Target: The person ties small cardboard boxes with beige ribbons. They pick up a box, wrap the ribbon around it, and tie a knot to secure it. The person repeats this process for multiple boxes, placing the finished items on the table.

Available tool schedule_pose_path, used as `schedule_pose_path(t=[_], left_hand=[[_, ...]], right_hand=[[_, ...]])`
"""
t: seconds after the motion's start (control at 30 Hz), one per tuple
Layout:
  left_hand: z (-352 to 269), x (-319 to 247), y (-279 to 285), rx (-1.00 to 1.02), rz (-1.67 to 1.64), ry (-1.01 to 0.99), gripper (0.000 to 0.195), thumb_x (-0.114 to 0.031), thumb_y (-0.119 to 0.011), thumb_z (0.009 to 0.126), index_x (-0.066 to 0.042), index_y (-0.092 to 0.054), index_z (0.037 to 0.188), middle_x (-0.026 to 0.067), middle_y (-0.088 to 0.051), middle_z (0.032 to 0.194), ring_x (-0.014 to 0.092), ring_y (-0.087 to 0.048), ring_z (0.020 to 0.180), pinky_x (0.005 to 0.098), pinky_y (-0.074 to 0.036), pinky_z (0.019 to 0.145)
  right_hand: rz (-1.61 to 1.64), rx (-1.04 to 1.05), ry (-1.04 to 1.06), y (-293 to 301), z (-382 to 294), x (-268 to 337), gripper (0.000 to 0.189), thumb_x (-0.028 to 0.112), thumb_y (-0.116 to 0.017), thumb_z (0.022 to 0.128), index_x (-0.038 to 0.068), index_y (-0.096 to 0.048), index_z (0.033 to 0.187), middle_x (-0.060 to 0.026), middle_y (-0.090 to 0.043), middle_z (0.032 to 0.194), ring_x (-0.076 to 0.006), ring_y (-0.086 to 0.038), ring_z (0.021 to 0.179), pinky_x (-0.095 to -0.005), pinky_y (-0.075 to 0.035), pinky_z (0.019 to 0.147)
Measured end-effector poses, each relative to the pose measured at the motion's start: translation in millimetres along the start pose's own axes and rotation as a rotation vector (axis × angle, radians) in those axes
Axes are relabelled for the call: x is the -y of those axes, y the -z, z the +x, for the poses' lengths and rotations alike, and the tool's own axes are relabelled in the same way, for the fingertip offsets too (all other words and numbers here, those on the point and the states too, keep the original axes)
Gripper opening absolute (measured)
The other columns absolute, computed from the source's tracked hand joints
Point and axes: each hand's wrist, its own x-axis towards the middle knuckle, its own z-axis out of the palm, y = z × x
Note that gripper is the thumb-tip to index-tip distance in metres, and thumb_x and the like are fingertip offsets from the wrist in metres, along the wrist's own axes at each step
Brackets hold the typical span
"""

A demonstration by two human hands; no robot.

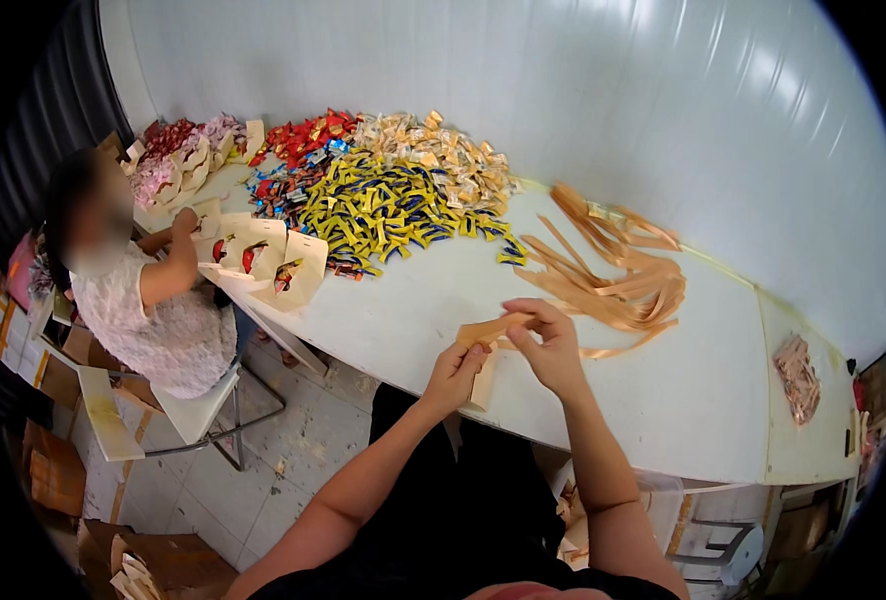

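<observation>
Near the table's front edge, my left hand [459, 373] grips a small cream paper box [482, 382] with a tan ribbon at its top. Close by on the right, the thumb and fingers of my right hand [544, 337] pinch that tan ribbon [488, 328]. Part of the box is covered by my left fingers. Behind and to the right of my hands, a loose bundle of tan ribbons [623, 289] lies on the white table [405, 315], and one strand trails beside my right wrist.
Wrapped sweets in yellow and blue [390, 202], red [304, 139] and cream [443, 154] are heaped at the back. Open cream boxes [304, 270] stand at the left beside a seated person [158, 300]. A plastic-wrapped bundle [797, 379] lies far right.
</observation>
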Motion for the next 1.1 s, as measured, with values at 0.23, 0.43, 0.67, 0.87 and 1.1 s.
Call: schedule_pose_path(t=[0.23,0.43,0.67,0.87,1.1], left_hand=[[1,3,5,0.069,0.028,-0.016,0.026,-0.018,-0.052,0.116,0.0,-0.069,0.109,-0.0029,-0.058,0.085,0.006,-0.05,0.077,0.0245,-0.042,0.07],[1,1,11,0.104,-0.07,-0.077,0.021,-0.013,-0.051,0.114,0.0,-0.066,0.11,-0.0009,-0.06,0.093,0.008,-0.055,0.087,0.0254,-0.048,0.08],[8,-8,20,0.321,-0.008,-0.069,0.013,-0.006,-0.053,0.111,-0.005,-0.065,0.107,0.0001,-0.061,0.104,0.012,-0.058,0.096,0.0279,-0.048,0.091],[4,-12,19,0.285,0.146,-0.249,0.012,0.001,-0.058,0.105,-0.002,-0.068,0.112,0.0074,-0.063,0.112,0.018,-0.061,0.104,0.0312,-0.05,0.097],[-26,-11,-6,0.005,0.3,-0.459,0.03,0.009,-0.064,0.098,-0.001,-0.078,0.123,0.0126,-0.067,0.132,0.025,-0.07,0.113,0.0324,-0.057,0.098]], right_hand=[[0.128,-0.065,-0.473,-6,-31,-55,0.024,0.021,-0.079,0.101,-0.001,-0.079,0.091,0.0036,-0.063,0.073,-0.0035,-0.051,0.067,-0.0259,-0.039,0.058],[-0.332,0.021,0.024,5,-50,-51,0.013,0.012,-0.081,0.093,0.008,-0.082,0.106,-0.0003,-0.06,0.07,-0.0127,-0.056,0.063,-0.0314,-0.045,0.057],[-0.371,0.245,0.089,20,-75,-42,0.03,0.004,-0.077,0.09,0.009,-0.081,0.119,-0.004,-0.07,0.078,-0.0125,-0.063,0.067,-0.0252,-0.049,0.06],[-0.206,0.187,-0.227,13,-51,-47,0.03,0.008,-0.08,0.093,0.001,-0.078,0.122,-0.002,-0.075,0.08,-0.0069,-0.065,0.07,-0.0242,-0.05,0.06],[-0.437,0.021,-0.121,0,-52,-63,0.012,0.004,-0.081,0.087,0.001,-0.076,0.098,-0.0039,-0.067,0.066,-0.0093,-0.061,0.059,-0.0257,-0.048,0.057]])
